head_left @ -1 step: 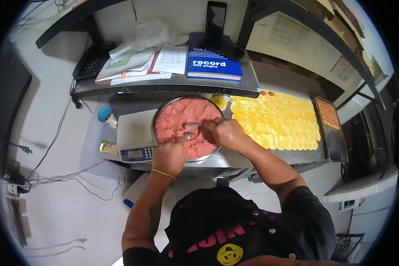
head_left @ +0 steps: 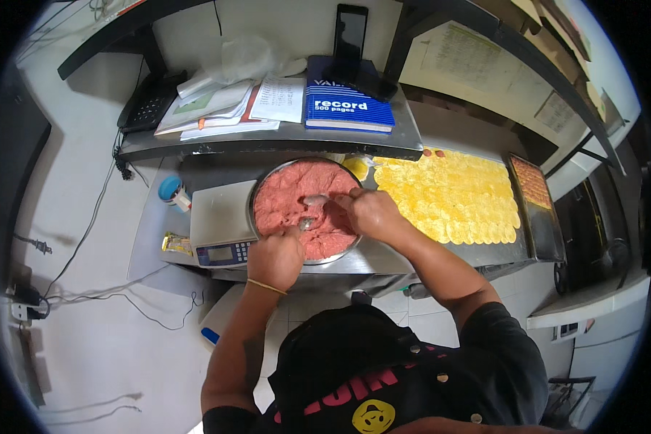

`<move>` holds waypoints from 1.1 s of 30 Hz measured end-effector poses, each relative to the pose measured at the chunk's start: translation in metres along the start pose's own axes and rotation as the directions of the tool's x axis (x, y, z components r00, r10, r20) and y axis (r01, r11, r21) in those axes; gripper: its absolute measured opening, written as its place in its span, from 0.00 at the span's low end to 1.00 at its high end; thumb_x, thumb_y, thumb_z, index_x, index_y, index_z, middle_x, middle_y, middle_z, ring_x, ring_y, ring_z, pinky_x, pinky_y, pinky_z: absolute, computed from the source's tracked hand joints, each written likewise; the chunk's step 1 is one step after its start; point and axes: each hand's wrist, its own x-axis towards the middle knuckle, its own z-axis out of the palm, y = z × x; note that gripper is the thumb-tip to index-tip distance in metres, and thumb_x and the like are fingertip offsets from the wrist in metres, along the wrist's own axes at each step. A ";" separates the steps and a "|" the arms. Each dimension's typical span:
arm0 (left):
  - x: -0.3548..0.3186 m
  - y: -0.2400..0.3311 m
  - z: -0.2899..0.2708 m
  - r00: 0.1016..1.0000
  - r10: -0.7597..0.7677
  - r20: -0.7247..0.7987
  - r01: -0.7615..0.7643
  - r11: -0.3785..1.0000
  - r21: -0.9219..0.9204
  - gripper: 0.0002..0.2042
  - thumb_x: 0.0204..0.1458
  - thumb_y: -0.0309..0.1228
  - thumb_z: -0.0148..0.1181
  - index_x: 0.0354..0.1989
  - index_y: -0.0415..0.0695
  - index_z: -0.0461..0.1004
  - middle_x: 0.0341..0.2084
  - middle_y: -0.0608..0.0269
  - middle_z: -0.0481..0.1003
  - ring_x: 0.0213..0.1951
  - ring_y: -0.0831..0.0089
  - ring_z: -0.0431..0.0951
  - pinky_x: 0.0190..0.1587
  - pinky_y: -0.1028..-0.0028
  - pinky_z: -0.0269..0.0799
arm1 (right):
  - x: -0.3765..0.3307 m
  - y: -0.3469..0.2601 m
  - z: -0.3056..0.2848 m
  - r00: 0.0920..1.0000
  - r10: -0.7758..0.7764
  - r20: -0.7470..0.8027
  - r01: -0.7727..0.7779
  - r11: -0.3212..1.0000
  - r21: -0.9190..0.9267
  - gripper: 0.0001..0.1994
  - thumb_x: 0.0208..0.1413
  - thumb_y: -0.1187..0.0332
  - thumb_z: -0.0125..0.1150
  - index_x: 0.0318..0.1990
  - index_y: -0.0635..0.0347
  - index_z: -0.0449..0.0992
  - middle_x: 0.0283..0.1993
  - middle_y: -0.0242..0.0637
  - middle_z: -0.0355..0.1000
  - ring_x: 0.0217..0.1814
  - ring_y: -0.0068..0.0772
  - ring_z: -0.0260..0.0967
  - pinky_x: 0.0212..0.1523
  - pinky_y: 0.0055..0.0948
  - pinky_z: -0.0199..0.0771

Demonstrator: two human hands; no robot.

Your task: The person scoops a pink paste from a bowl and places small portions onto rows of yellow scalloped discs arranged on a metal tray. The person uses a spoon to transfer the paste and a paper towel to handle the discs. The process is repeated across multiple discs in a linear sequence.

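A round metal bowl (head_left: 259, 189) full of pink minced meat (head_left: 289, 199) stands on a steel counter in front of me. My left hand (head_left: 275, 257) is at the bowl's near rim and grips a small metal spoon (head_left: 306, 224) whose tip is in the meat. My right hand (head_left: 369, 213) reaches in from the right, its fingers curled around a pale lump of meat (head_left: 315, 200) just above the spoon. The two hands nearly touch over the bowl.
A digital scale (head_left: 219, 220) sits left of the bowl, with a blue-capped bottle (head_left: 173, 192) beyond it. Right of the bowl a tray (head_left: 448, 199) holds several rows of yellow round pieces. A raised shelf (head_left: 267, 137) carries papers, a blue book, a phone and a desk telephone.
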 end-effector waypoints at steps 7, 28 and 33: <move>-0.013 -0.010 -0.017 0.981 -0.159 0.113 0.167 0.984 -0.068 0.09 0.60 0.34 0.55 0.37 0.42 0.79 0.24 0.45 0.82 0.28 0.45 0.85 0.34 0.48 0.81 | 0.037 0.001 0.011 0.953 0.009 0.303 0.036 0.989 -0.143 0.12 0.60 0.62 0.58 0.43 0.53 0.85 0.35 0.47 0.82 0.38 0.51 0.82 0.39 0.50 0.81; -0.003 -0.023 0.022 0.764 -0.422 0.488 0.446 -0.201 -0.872 0.09 0.62 0.29 0.58 0.33 0.35 0.77 0.19 0.66 0.72 0.23 0.74 0.73 0.28 0.65 0.70 | -0.037 -0.077 0.040 0.875 0.260 -0.409 0.034 0.808 0.588 0.22 0.59 0.81 0.59 0.61 0.56 0.81 0.43 0.50 0.80 0.45 0.54 0.79 0.46 0.44 0.80; -0.029 -0.039 0.035 0.930 -0.367 -0.033 0.255 0.705 -0.662 0.10 0.62 0.32 0.56 0.37 0.37 0.79 0.25 0.46 0.79 0.29 0.49 0.81 0.36 0.53 0.75 | -0.031 -0.052 0.033 0.922 0.280 -0.269 -0.162 0.907 0.388 0.20 0.58 0.74 0.60 0.58 0.52 0.83 0.43 0.51 0.81 0.44 0.57 0.80 0.44 0.51 0.81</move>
